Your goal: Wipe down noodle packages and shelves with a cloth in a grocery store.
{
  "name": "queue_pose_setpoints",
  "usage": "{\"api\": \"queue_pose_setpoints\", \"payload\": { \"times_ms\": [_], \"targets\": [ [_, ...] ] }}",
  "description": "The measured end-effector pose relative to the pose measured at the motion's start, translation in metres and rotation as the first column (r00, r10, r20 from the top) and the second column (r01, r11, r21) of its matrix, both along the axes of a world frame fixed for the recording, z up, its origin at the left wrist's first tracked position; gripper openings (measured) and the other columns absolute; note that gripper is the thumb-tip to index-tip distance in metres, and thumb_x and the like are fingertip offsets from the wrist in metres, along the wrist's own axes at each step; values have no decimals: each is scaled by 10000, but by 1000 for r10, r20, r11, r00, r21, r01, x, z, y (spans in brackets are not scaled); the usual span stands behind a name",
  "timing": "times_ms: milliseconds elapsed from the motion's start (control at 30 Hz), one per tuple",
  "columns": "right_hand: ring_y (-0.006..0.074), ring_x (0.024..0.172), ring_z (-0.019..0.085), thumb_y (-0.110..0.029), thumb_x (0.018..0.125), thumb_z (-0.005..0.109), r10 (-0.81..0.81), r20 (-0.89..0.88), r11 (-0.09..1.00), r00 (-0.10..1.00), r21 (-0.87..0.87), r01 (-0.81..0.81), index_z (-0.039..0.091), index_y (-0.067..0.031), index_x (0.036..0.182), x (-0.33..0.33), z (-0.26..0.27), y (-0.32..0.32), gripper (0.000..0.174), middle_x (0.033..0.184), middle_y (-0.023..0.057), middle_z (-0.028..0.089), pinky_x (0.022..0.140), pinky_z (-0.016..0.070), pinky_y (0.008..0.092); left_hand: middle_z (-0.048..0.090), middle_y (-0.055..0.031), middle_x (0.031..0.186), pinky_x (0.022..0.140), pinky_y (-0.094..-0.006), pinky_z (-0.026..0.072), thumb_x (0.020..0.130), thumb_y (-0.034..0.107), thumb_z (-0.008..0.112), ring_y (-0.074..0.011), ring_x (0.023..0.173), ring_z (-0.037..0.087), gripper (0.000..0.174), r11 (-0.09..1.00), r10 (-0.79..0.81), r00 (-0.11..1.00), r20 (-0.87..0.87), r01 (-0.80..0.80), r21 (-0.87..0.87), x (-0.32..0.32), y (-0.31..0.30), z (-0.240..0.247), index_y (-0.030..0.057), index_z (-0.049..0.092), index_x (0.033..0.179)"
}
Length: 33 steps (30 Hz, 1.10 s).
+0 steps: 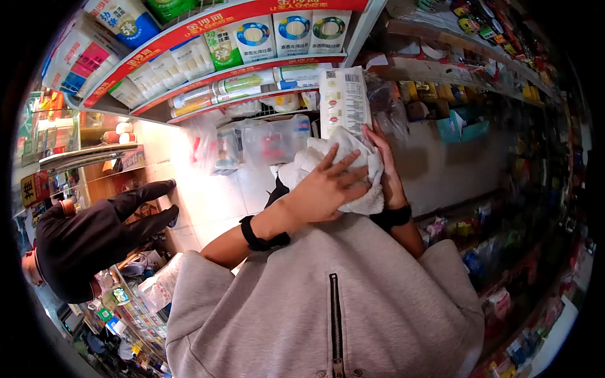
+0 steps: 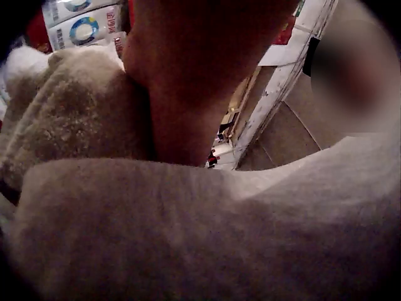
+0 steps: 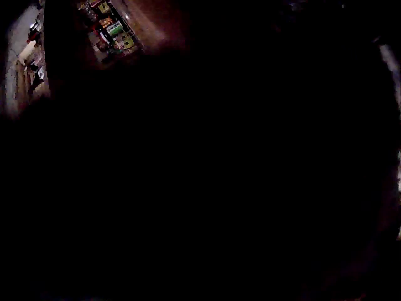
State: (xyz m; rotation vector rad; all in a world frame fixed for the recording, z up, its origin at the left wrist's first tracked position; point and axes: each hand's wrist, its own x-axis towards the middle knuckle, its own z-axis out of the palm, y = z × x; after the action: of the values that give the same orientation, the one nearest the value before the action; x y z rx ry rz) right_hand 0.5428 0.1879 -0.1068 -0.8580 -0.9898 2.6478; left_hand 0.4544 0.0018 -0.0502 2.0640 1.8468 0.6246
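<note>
In the head view my left hand [image 1: 334,186] lies over a white towel [image 1: 372,198], fingers spread and nearly straight, pressing it against the lower part of a white noodle pack [image 1: 345,101]. The pack stands upright in front of my chest, its barcode at the top. My right hand [image 1: 389,167] holds the pack at its right edge, fingers pointing up along the side; its thumb is hidden. Folds of the towel [image 2: 69,113] also show in the left wrist view, beside my left hand [image 2: 188,69]. The right wrist view is almost wholly dark.
A shelf rack [image 1: 227,79] with noodle packs stands ahead. Below it, clear plastic bags [image 1: 277,138] of goods sit on the tiled floor. Stocked shelves [image 1: 466,69] line the right, with a teal box [image 1: 463,126]. A person in dark clothes [image 1: 82,246] stands at the left.
</note>
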Motion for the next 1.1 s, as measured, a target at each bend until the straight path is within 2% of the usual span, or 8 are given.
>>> {"api": "queue_pose_setpoints", "payload": {
  "times_ms": [300, 433, 500, 533, 667, 900, 967, 1100],
  "targets": [
    [205, 1118, 653, -118, 991, 575, -104, -30, 994, 994, 24, 105, 411, -62, 1484, 20, -28, 14, 522, 1304, 110, 623, 909, 553, 348, 582, -165, 1380, 1093, -475, 439, 666, 203, 800, -380, 1308, 526, 730, 996, 91, 977, 192, -86, -33, -42, -43, -37, 65, 576, 1347],
    [211, 1177, 622, -131, 1020, 515, -116, 230, 993, 966, 17, 116, 435, -55, 1473, 39, -36, 42, 466, 1356, 128, 593, 982, 512, 345, 710, -171, 1127, 910, -451, 527, 726, 158, 737, -394, 1024, 674, 600, 893, 449, 757, 475, -368, -258, -64, -69, -81, 23, 600, 1295],
    [201, 920, 701, -213, 998, 593, -338, 282, 941, 898, 110, 320, 515, -41, 1376, 36, 13, 37, 423, 1163, 69, 677, 741, 584, 335, 728, -173, 1071, 878, -439, 537, 743, 132, 708, -384, 973, 695, 560, 845, 528, 644, 553, -461, -271, -68, -81, -106, 7, 603, 1280],
    [222, 1102, 655, -281, 1019, 561, -137, 33, 826, 990, 555, 96, 539, -32, 1367, 55, 7, 42, 429, 1290, 97, 630, 878, 551, 343, 730, -174, 1075, 892, -417, 532, 751, 112, 685, -358, 995, 698, 546, 802, 585, 507, 633, -478, -357, -69, -87, -123, 4, 603, 1280],
    [246, 1392, 437, -334, 1056, 471, -146, 54, 901, 988, 420, 110, 538, -18, 1401, 79, -59, 154, 473, 1491, 134, 487, 1132, 357, 364, 724, -185, 1114, 946, -363, 510, 759, 72, 640, -302, 1063, 693, 548, 685, 698, 357, 620, -586, -434, -55, -76, -130, 2, 598, 1302],
    [214, 1296, 528, -109, 991, 564, 18, 53, 925, 998, 378, -37, 544, -45, 1396, 36, -124, 335, 411, 1422, 111, 553, 1094, 403, 328, 703, -206, 1164, 986, -366, 490, 779, 78, 664, -316, 1114, 672, 565, 480, 842, 245, 480, -746, -462, 4, -35, -136, -42, 567, 1322],
    [252, 1315, 523, -344, 1027, 553, 192, 217, 389, 957, 878, -277, 572, -59, 1365, 25, -137, 368, 442, 1432, 116, 544, 1056, 445, 376, 701, -211, 1162, 990, -368, 488, 780, 58, 663, -307, 1116, 670, 559, 432, 851, 148, 504, -743, -511, 26, -27, -138, -52, 563, 1319],
    [204, 1276, 538, 148, 731, 751, 227, 220, 846, 949, 438, -303, 535, -80, 1390, 3, -185, 444, 730, 1380, 71, 579, 1078, 410, 311, 700, -210, 1160, 988, -362, 484, 766, 36, 672, -292, 1113, 665, 560, 328, 898, 74, 434, -770, -548, 68, -15, -129, -55, 569, 1309]
  ]
}}
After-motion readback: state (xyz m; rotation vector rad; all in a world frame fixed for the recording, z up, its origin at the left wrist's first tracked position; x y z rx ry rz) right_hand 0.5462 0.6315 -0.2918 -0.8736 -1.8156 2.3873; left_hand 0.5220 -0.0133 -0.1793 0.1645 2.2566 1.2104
